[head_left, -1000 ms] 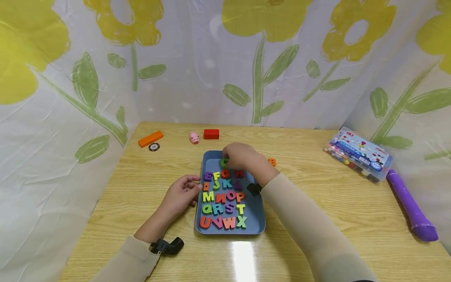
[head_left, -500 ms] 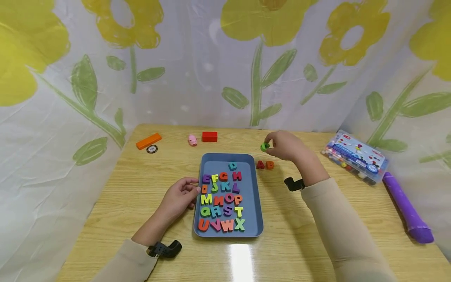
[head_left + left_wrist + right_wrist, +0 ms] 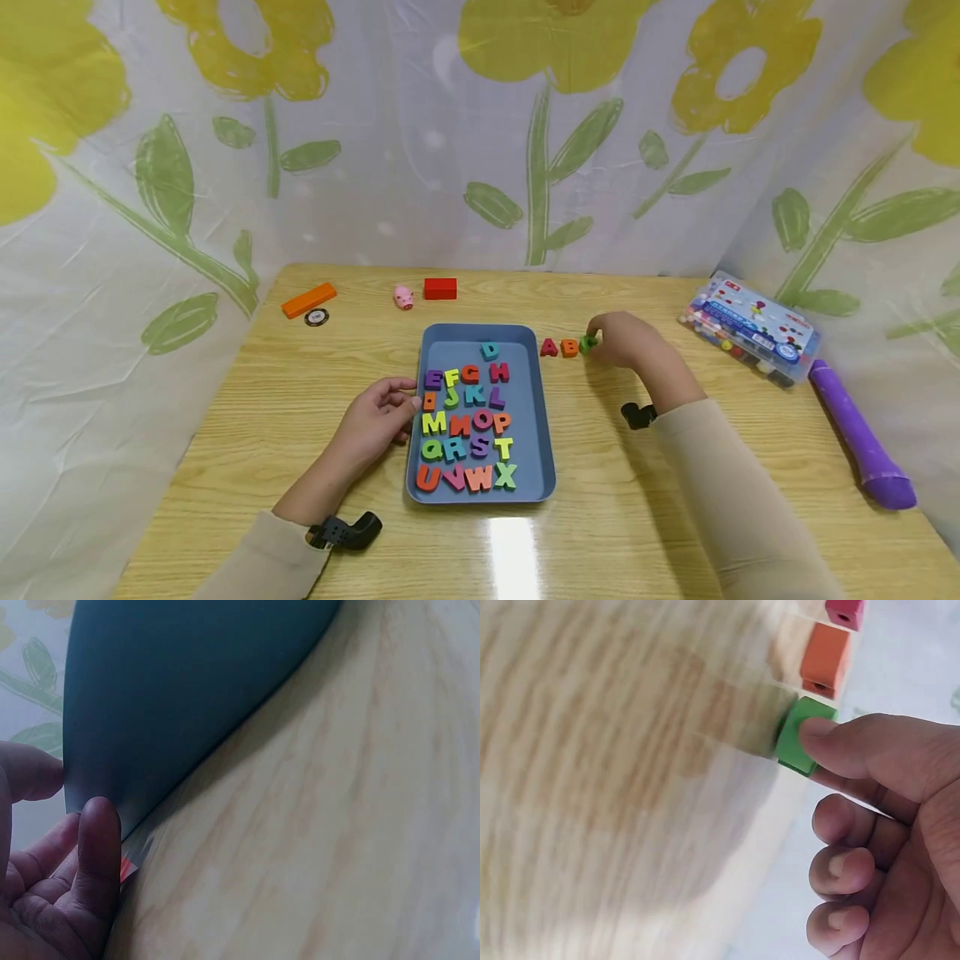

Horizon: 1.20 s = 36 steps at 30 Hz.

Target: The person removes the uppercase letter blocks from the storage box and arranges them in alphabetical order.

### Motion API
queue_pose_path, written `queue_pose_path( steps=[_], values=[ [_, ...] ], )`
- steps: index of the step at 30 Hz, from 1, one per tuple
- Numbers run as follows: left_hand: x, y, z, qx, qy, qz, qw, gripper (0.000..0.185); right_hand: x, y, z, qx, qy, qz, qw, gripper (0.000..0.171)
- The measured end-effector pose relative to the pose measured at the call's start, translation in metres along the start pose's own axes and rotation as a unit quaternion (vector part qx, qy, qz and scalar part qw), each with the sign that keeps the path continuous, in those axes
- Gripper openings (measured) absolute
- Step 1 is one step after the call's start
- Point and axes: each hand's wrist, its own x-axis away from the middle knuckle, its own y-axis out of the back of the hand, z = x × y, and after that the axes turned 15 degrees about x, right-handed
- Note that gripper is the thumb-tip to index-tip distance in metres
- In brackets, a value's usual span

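Right hand pinches green letter at bench, touching orange B, at 3 o'clock of it, red A beyond. Grip closed on piece; contact with wood probably made, wrist view blurred. Best: seat flush, aligned with row, release gently. Left hand steadies blue tray at 9 o'clock edge, fingers curled on rim. Floral curtain behind.
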Motion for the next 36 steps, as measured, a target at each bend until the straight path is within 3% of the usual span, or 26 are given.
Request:
queue_pose_path(
  steps=[11,17,21,27,31,36],
  values=[
    [0.0,0.001,0.002,-0.008,-0.002,-0.002,1.0,0.041,0.0,0.0,0.005,0.011,-0.019,0.005,1.0,0.041],
    [-0.001,0.001,0.002,-0.007,-0.001,-0.002,1.0,0.04,0.006,0.02,0.014,-0.006,-0.027,0.007,1.0,0.055],
    [-0.002,0.0,0.001,-0.01,-0.001,-0.003,0.9999,0.039,0.006,0.042,0.038,-0.009,-0.001,-0.024,1.0,0.053],
    [-0.001,0.002,0.001,-0.006,-0.007,0.001,1.0,0.04,-0.009,0.06,0.098,0.005,0.069,-0.06,0.996,0.044],
    [-0.001,0.001,0.002,0.007,-0.01,0.002,0.9999,0.039,-0.021,0.058,0.132,0.024,0.099,-0.044,0.994,0.037],
    [-0.001,0.001,0.002,0.011,-0.006,0.001,0.9999,0.04,-0.035,0.048,0.149,0.036,0.102,-0.009,0.994,0.036]
  ],
)
